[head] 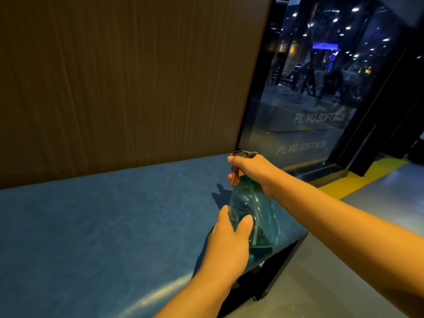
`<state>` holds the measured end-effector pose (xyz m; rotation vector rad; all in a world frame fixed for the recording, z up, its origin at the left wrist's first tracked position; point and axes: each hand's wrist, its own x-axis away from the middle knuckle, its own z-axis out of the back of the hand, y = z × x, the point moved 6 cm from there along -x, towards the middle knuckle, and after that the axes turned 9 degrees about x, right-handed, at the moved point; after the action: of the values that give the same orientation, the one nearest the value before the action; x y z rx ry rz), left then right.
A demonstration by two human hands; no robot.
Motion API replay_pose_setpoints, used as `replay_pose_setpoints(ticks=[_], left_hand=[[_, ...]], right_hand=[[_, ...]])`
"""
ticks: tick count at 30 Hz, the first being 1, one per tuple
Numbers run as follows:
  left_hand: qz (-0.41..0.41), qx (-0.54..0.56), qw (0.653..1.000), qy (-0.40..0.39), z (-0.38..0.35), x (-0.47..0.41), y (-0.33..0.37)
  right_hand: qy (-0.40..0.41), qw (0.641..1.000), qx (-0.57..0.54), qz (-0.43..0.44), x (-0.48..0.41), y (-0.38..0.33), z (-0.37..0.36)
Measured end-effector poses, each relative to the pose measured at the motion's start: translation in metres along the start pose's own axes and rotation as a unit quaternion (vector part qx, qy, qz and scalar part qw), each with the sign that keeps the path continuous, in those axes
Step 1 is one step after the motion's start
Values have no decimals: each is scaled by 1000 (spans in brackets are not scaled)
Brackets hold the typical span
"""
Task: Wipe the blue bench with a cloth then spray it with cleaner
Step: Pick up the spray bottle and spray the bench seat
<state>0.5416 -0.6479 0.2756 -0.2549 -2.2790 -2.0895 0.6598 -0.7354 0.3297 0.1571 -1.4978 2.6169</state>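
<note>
Right grip point(254, 171) and left grip point(227, 242) hold one spray bottle point(253, 203) at one blue bench point(91, 226).

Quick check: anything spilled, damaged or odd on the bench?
Nothing stands out. The blue bench shows no spill or damage; the pale streak near its front edge looks like glare. The spray bottle is tilted, held by the right hand at its trigger and the left hand on its body.

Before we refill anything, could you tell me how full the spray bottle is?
Looks nearly empty: the clear bottle shows liquid only in a thin band at its base.
</note>
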Motion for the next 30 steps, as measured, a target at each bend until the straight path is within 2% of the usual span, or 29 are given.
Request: replay_pose_setpoints(ticks=[2, 6, 13, 16, 20, 26, 30], left_hand=[[-10, 18, 1000, 1, -3, -6, 1], [-8, 43, 999, -12, -7, -16, 3], [-2, 21, 999, -31, -15, -20, 0], [-11, -12, 999, -39, -20, -18, 1], [-9, -32, 998, -55, -29, -16, 1], [6, -48, 997, -58, -38, -5, -7], [36, -40, 997, -51, -42, 6, -16]], right_hand=[[15, 999, -34, -34, -8, 8, 6], [57, 997, -9, -57, -19, 16, 17], [27, 996, -29, -84, -20, 28, 22], [39, 994, -40, -94, -17, 39, 30], [82, 992, -24, -91, -14, 50, 44], [51, 993, -73, -79, 1, 61, 47], [54, 996, -45, -58, 17, 67, 49]])
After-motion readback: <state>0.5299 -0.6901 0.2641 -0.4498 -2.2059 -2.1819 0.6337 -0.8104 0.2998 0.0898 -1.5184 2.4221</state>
